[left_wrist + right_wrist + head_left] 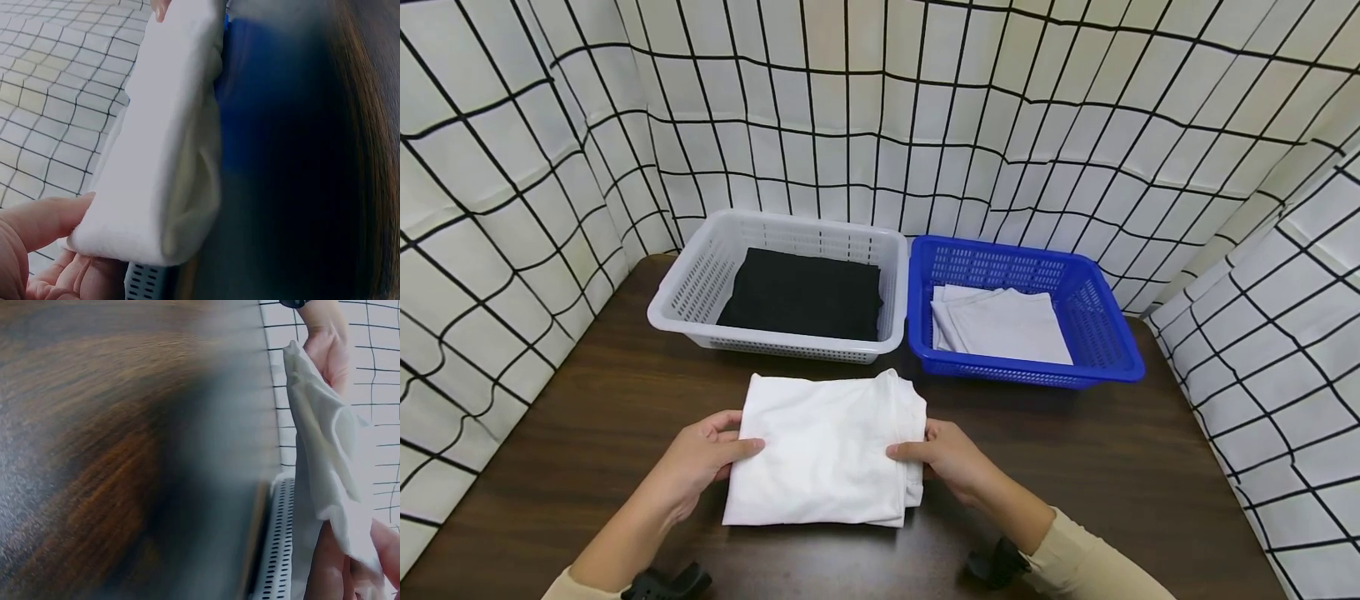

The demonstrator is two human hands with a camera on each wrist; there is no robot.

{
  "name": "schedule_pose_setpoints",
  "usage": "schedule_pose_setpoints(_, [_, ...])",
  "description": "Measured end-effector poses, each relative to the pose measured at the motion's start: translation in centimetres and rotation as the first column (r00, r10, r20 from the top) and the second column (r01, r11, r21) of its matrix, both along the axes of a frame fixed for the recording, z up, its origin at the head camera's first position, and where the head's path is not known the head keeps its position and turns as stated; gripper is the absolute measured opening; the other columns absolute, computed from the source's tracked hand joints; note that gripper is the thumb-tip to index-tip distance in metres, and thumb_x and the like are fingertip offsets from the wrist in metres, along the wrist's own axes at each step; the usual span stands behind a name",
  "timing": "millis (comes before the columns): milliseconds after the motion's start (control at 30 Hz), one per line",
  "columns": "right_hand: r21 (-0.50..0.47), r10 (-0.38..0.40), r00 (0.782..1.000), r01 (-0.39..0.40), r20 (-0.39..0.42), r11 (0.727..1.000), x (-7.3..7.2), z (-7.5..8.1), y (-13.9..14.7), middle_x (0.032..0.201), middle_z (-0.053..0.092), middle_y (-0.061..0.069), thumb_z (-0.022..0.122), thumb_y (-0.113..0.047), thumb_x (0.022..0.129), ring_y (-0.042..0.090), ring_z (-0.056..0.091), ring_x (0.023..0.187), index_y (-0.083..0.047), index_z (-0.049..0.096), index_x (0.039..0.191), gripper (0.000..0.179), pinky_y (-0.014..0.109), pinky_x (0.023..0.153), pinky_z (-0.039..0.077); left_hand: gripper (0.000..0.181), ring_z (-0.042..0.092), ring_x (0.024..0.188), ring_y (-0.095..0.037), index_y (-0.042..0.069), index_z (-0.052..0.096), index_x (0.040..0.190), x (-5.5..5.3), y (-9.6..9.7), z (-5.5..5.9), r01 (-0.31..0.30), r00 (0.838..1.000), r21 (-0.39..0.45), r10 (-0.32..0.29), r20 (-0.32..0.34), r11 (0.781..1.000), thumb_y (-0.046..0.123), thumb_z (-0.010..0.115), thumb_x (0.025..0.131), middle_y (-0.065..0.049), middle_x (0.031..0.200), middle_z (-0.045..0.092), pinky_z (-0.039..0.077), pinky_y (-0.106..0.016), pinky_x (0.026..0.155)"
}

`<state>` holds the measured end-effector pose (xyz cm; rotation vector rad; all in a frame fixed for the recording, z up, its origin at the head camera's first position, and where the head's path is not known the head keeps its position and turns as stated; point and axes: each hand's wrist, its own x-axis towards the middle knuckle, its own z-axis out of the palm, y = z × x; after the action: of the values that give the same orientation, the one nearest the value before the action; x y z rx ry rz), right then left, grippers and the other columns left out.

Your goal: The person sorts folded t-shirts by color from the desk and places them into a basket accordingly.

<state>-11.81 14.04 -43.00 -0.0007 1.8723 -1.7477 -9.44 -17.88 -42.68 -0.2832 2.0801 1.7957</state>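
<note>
A folded white cloth (827, 450), perhaps a garment, is held flat between both hands over the brown table. My left hand (703, 454) pinches its left edge, thumb on top and fingers beneath. At the opposite edge my right hand (955, 458) grips it the same way, where several layers show. In the left wrist view the cloth (156, 137) appears edge-on with a loose fold underneath. The right wrist view shows the cloth (331, 450) raised over the table, its layers hanging a little.
At the back left stands a white basket (790, 343) with folded black cloth (805, 296) inside. Beside it on the right, a blue basket (1105, 333) holds folded white cloth (1007, 325). White sheeting with a black grid (850, 108) encloses the table (1097, 467).
</note>
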Motion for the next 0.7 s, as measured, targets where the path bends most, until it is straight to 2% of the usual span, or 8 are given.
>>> schedule_pose_setpoints(233, [-0.008, 0.016, 1.0, -0.016, -0.023, 1.0, 0.3, 0.9, 0.8, 0.102, 0.074, 0.007, 0.07, -0.012, 0.088, 0.012, 0.071, 0.086, 0.011, 0.057, 0.123, 0.043, 0.03, 0.076, 0.06, 0.059, 0.071, 0.084, -0.013, -0.006, 0.044, 0.14, 0.4, 0.6, 1.1, -0.016, 1.0, 0.004, 0.016, -0.023, 1.0, 0.012, 0.071, 0.09, -0.009, 0.108, 0.075, 0.059, -0.029, 0.074])
schedule_pose_setpoints(700, [-0.014, 0.028, 0.999, -0.028, -0.038, 0.999, -0.1, 2.2, 2.3, 0.103, 0.074, 0.004, 0.069, -0.014, 0.091, 0.011, 0.071, 0.088, 0.01, 0.054, 0.127, 0.046, 0.029, 0.078, 0.06, 0.061, 0.071, 0.083, -0.012, -0.008, 0.044, 0.14, -0.4, 1.1, 2.8, 0.02, 0.998, 0.035, -0.018, -0.066, 0.999, 0.011, 0.072, 0.09, -0.007, 0.102, 0.077, 0.059, -0.028, 0.075])
